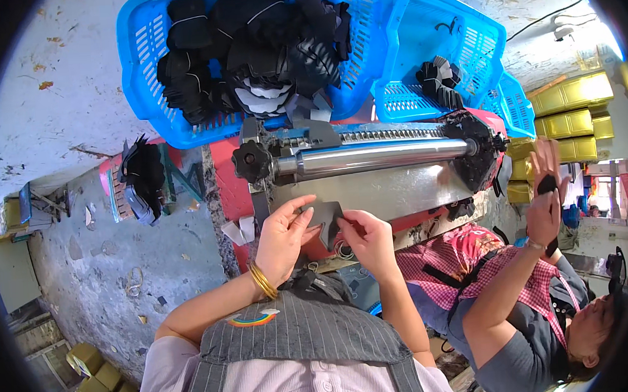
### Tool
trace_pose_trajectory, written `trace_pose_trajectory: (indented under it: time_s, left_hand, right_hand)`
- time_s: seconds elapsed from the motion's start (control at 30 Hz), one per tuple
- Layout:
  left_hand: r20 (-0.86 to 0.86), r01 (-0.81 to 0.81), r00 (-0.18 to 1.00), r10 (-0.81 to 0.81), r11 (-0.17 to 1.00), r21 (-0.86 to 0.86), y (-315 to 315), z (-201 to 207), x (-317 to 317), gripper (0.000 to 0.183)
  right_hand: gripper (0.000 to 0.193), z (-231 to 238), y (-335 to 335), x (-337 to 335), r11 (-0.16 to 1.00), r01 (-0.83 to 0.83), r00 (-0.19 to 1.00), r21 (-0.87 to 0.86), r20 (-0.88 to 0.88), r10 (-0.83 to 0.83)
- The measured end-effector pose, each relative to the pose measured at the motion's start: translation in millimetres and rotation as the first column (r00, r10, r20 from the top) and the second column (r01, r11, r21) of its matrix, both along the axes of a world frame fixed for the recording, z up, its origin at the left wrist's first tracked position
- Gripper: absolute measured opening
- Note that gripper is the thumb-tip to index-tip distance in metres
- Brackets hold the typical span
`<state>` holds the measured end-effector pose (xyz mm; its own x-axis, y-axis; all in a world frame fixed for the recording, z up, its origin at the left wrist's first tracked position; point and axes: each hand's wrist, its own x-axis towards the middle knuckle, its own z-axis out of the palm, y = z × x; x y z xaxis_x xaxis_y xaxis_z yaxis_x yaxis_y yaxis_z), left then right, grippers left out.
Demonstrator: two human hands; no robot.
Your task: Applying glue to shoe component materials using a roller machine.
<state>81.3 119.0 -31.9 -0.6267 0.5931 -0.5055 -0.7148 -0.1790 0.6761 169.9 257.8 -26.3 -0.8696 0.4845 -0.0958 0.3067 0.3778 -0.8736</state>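
Observation:
Between my two hands is a small dark grey cut piece of flat material [327, 218], just in front of a roller machine. My left hand [278, 246], with gold bangles at the wrist, pinches its left side between thumb and fingers. On its right edge the fingertips of my right hand [370, 245] are closed. Directly beyond lies the machine's bare metal feed plate [378, 191], below a shiny steel roller [383, 156]. Another dark piece [320, 132] rests behind the roller. A black knob [251, 163] sits at the machine's left end.
A big blue basket [132, 88] behind the machine holds bundled black pieces [252, 39]. To its right stands another blue basket [406, 21] with a small bundle. A black stack [144, 173] is at left. A co-worker [508, 313] sits close on my right, hands raised.

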Motion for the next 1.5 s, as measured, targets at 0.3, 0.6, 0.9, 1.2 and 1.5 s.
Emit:
trace_pose_trajectory:
  time_s: [0.3, 0.6, 0.9, 1.2, 1.5]
  left_hand:
    - [-0.083, 0.032, 0.996, -0.038, 0.997, -0.066, 0.8, 4.5, 1.4, 0.026]
    - [-0.287, 0.043, 0.954, -0.091, 0.985, -0.169, -21.0, 10.0, 4.2, 0.027]
    - [-0.354, -0.131, 0.931, -0.085, 0.829, -0.543, -166.8, -36.8, 25.5, 0.018]
    - [-0.582, -0.386, 0.427, -0.692, 0.443, -0.809, -279.8, -158.3, 48.7, 0.037]
    - [-0.018, 0.070, 0.904, -0.428, 0.190, -0.979, -284.6, -155.9, 37.0, 0.025]
  right_hand:
    - [0.015, -26.2, 21.6, -20.7, 0.944, 0.329, 0.938, 0.032, 0.099, -0.331]
    - [0.015, -17.8, 14.0, -2.6, 0.834, 0.340, 0.939, -0.434, 0.199, -0.279]
    - [0.017, -66.2, -39.4, 55.9, 0.965, 0.233, 0.965, 0.117, -0.154, -0.214]
    - [0.032, -168.6, -93.4, 67.0, 0.870, -0.280, 0.937, 0.405, 0.312, 0.156]
    - [0.040, -168.9, -76.4, 66.3, 0.966, -0.212, 0.924, -0.146, 0.293, 0.247]
